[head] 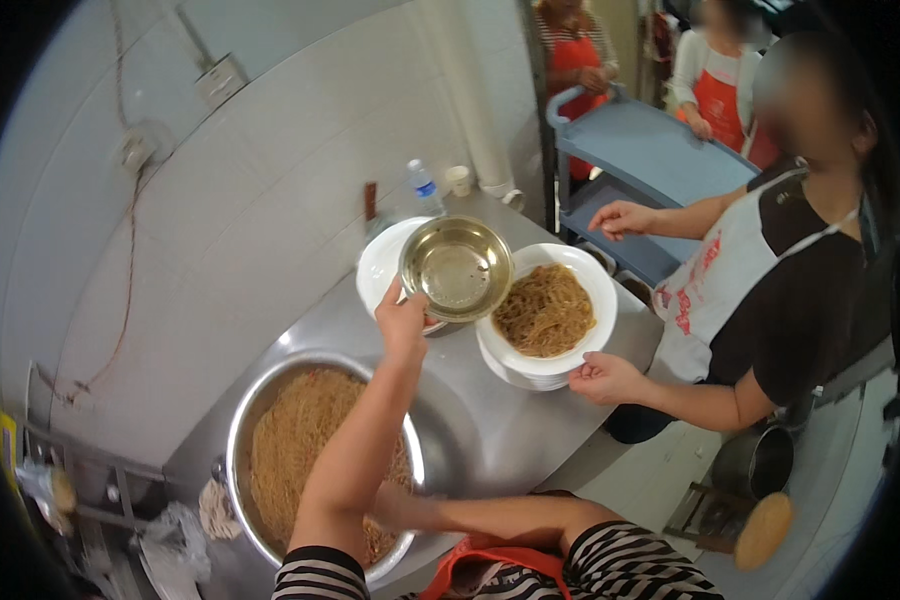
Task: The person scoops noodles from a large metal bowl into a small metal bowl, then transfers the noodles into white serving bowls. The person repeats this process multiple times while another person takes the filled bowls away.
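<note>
My left hand [403, 319] grips a round metal bowl [457, 262] by its rim, with small specks of residue inside. The bowl is held above the steel table between white dishes [379, 270] and a white plate of brown noodles [546, 311]. My right hand [399, 507] is blurred over a large steel basin [238, 487] of noodles [307, 412]; my left forearm hides its fingers. The noodle plate rests on a stack of white plates [529, 380]. A co-worker's hand [604, 377] is at that plate's near rim.
A co-worker in a white apron [697, 300] stands at the table's right end. Beyond are a grey trolley [660, 150] and two people in red aprons. By the wall stand a water bottle [423, 182] and a paper cup [458, 181]. A crumpled cloth [216, 510] lies left of the basin.
</note>
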Demonstrator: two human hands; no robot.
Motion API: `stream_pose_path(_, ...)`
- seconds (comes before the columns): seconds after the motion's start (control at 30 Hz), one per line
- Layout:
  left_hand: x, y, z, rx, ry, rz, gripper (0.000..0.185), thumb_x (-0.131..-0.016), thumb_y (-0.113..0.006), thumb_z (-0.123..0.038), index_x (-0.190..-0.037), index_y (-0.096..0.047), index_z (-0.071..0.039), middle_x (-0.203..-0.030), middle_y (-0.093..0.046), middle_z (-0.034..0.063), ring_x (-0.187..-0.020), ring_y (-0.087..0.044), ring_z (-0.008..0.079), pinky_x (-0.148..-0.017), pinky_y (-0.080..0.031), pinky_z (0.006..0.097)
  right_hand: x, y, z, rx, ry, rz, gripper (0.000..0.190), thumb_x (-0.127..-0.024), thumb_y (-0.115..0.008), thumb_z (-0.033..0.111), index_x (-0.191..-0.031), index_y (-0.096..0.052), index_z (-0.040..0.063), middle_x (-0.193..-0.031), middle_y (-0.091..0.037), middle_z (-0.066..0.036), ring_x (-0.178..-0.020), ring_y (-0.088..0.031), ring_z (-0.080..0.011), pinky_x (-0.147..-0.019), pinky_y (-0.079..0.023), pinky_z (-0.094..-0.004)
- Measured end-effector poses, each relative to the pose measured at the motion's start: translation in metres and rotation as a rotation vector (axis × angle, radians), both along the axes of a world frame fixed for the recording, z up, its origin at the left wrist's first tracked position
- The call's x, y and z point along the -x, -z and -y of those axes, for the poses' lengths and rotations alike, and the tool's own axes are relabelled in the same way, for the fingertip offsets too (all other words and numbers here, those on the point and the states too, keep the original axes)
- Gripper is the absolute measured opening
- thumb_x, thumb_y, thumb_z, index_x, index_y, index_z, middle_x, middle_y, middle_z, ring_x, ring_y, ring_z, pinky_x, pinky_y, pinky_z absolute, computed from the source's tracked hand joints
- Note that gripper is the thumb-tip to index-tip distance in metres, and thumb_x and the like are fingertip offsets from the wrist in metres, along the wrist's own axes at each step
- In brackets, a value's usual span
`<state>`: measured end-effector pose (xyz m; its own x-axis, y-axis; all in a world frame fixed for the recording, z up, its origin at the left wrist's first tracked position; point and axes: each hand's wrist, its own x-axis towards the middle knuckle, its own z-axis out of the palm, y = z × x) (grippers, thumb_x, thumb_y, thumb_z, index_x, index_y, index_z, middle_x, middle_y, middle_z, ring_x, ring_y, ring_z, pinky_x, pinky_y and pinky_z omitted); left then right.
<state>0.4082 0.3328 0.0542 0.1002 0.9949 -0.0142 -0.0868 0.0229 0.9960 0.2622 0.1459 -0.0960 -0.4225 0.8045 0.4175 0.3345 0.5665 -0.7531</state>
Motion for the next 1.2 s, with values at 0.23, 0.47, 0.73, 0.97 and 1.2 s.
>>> stream_pose_path(0.23,0.212,-0.025,0.047,0.143,-0.241,0.396,0.049,-0.076,-0.050,0.013,-0.122,-0.056,-0.002,-0.083,-0.059,0.0017,-0.054,-0.043,0.0038,-0.043,-0.038,0.0182,-0.051,-0.043,-0.090,0.461,-0.035,0.834,0.062,-0.083,-0.062,0.051,-0.113,-0.060,-0.003,-0.114,-0.063,-0.019,-0.103,-0.063,-0.0315,-0.085,-0.052,-0.0404)
stream_pose_path(0.47,0.380,-0.005,0.186,0.099,-0.658,0.488,0.058,-0.076,-0.046,0.011,-0.133,-0.047,-0.002,-0.102,-0.060,0.0056,-0.064,-0.050,0.0038,-0.044,-0.036,0.0161,-0.013,0.028,-0.126,0.662,0.113,0.714,0.109,-0.053,-0.081,0.067,-0.120,-0.052,-0.013,-0.118,-0.058,-0.028,-0.098,-0.064,-0.0335,-0.076,-0.054,-0.0369)
stream_pose_path(0.73,0.429,0.075,0.294,0.174,-0.925,0.618,0.061,-0.075,-0.043,0.012,-0.134,-0.043,-0.001,-0.096,-0.060,0.0058,-0.060,-0.050,0.0071,-0.041,-0.035,0.0177,0.053,0.064,-0.086,1.625,0.175,0.148,0.040,-0.087,-0.069,0.020,-0.117,-0.053,-0.002,-0.115,-0.056,-0.015,-0.094,-0.058,-0.0202,-0.074,-0.052,-0.0236)
stream_pose_path(0.97,0.431,0.071,0.309,0.139,-1.051,0.645,0.058,-0.073,-0.045,0.012,-0.131,-0.045,0.001,-0.091,-0.060,0.0060,-0.055,-0.048,0.0079,-0.041,-0.035,0.0202,0.097,0.067,-0.119,1.574,0.149,-0.107,0.039,-0.084,-0.071,0.019,-0.115,-0.060,-0.003,-0.145,-0.034,-0.023,-0.126,-0.040,-0.0236,-0.088,-0.045,-0.0324)
stream_pose_path(1.2,0.427,0.088,0.330,0.170,-1.081,0.525,0.067,-0.072,-0.047,0.014,-0.137,-0.044,0.000,-0.092,-0.066,0.0089,-0.050,-0.051,0.0091,-0.041,-0.041,0.0212,0.101,-0.140,-0.130,1.312,0.045,-0.211,0.023,-0.084,-0.069,0.010,-0.100,-0.064,-0.006,-0.087,-0.067,-0.013,-0.074,-0.065,-0.0212,-0.068,-0.052,-0.0306)
